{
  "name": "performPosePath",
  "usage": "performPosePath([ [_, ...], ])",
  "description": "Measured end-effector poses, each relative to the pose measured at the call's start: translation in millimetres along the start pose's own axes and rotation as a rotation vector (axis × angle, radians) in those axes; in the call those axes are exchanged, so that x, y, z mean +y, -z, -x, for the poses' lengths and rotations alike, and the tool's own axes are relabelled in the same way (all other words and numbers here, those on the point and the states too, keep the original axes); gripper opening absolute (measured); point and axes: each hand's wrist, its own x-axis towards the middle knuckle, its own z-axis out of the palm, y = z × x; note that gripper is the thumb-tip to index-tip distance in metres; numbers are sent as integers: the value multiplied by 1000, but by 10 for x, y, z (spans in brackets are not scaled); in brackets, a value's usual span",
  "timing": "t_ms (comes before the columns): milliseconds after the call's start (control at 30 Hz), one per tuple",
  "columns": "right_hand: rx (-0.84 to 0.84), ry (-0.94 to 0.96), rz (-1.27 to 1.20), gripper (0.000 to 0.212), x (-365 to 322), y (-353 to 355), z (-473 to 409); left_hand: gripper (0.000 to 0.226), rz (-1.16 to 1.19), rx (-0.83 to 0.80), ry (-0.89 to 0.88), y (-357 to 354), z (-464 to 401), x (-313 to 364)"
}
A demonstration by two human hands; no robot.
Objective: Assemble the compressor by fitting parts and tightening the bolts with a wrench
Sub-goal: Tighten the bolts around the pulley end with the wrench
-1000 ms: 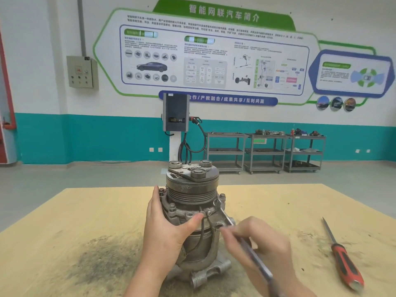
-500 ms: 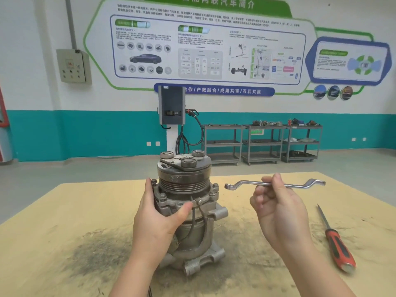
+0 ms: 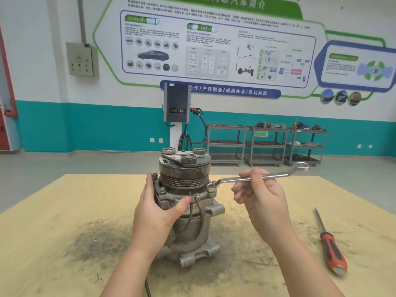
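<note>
The right hand (image 3: 260, 196) pinches the shank of a double-ended ring wrench (image 3: 257, 177) between curled fingers and thumb, holding it near level; the near ring (image 3: 211, 187) sits at, and appears to be over, a bolt on the right-hand flange ear of the compressor (image 3: 184, 200), while the far ring (image 3: 302, 166) points away to the right. The left hand (image 3: 158, 213) grips the compressor body from the left, fingers wrapped behind the housing and the thumb (image 3: 182, 205) pressed across the front flange just beside a small screw (image 3: 197, 197). The compressor stands upright on its mounting lugs near the middle of the table (image 3: 64, 211), pulley and clutch plate (image 3: 184, 162) uppermost, with a further bolt (image 3: 154, 175) visible at the left ear beside the fingertips. A dark wire runs down the front of the housing. A red-handled screwdriver (image 3: 331, 247) lies well apart on the table to the right. Whether the ring is fully seated on the bolt head cannot be told. Risks, as judged: a partly seated or tilted ring may slip off and round the head; the light pinch near mid-shank gives little leverage; torque may twist or tip the tall, narrow-based unit if the bracing grip slackens; the thumb lies close to the swing path.
</note>
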Motion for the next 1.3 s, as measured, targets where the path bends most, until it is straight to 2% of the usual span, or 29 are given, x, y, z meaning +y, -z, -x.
performPosePath([
  [133,12,-159,-188,32,34,46,-76,130,9,-6,3,4,-5,7],
  [233,69,-162,-254,31,109,44,-49,129,17,1,2,4,-9,7],
  [300,122,-54,-187,29,167,18,14,128,22,-1,3,3,-11,1],
  [467,143,402,337,24,240,-50,237,127,28,-4,-6,2,-9,0],
  [633,113,498,402,31,241,-136,310,125,23,-1,-10,1,-15,-7],
  [767,41,588,522,17,207,-202,362,128,28,-1,-16,4,-17,-9],
  [933,-72,759,538,17,265,-346,373,107,24,1,-25,6,-32,-20],
  [967,-82,756,558,16,282,-389,351,107,33,-4,-23,6,-34,-13],
  [1067,-78,691,620,15,251,-523,250,133,83,-28,1,8,-47,-9],
  [1100,-64,659,606,12,219,-547,228,133,64,-19,-13,7,-49,-12],
  [1200,37,587,455,8,124,-474,209,117,23,-3,-32,13,-42,-28],
  [1300,213,358,211,22,50,-303,190,127,-23,-1,-30,8,-45,-61],
])
